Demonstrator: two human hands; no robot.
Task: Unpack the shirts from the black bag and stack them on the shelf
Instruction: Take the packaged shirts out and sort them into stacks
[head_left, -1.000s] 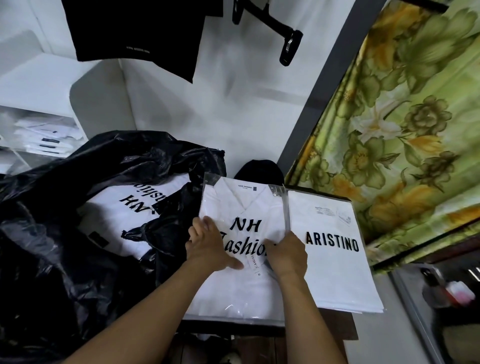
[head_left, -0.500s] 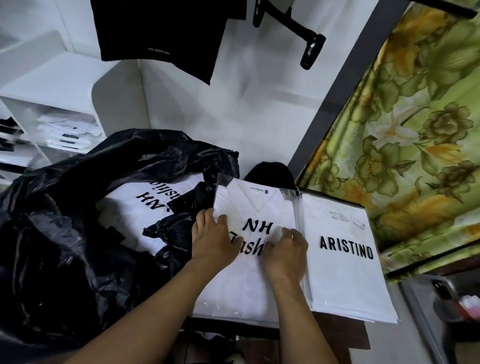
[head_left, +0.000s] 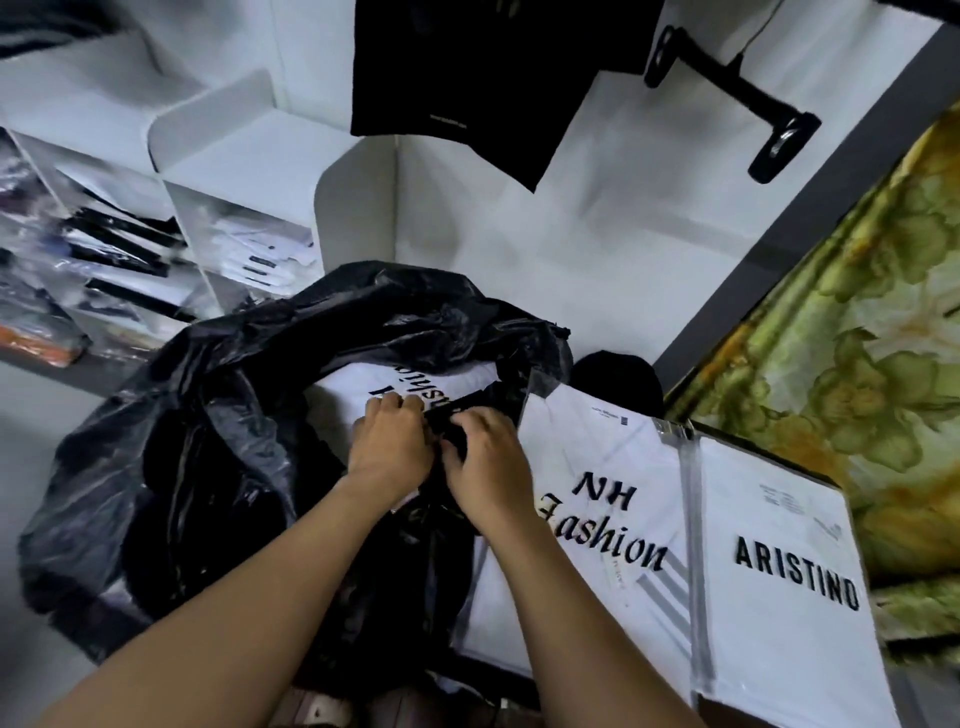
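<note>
Shirts: one shirt (head_left: 363, 384) lies inside the bag (head_left: 208, 441), print upside down to you, partly under a fold (head_left: 457, 415) of black plastic. Two more are out, flat just right of the bag: NH pack (head_left: 597, 467) touching the bag's side, ARISTINO pack (head_left: 779, 545) beyond it, side by side. Shelf (head_left: 249, 171) is behind the bag, up-left, with a stack (head_left: 270, 254) of white shirts in one cubby.

Your left hand (head_left: 392, 447) and right hand (head_left: 488, 457) sit close together at the bag's mouth, fingers curled, both gripping the bag by that fold. Neither holds a shirt.

Reads as clearing the opening: the fold covers the shirt, so you peel it back first. Packs right of the bag look like staging, so several go to the shelf in one trip.

Risk: slick sleeves slide, and the fold may snag a pack corner. Next move needs the fold spread wide, then fingers under the shirt's edge.
</note>
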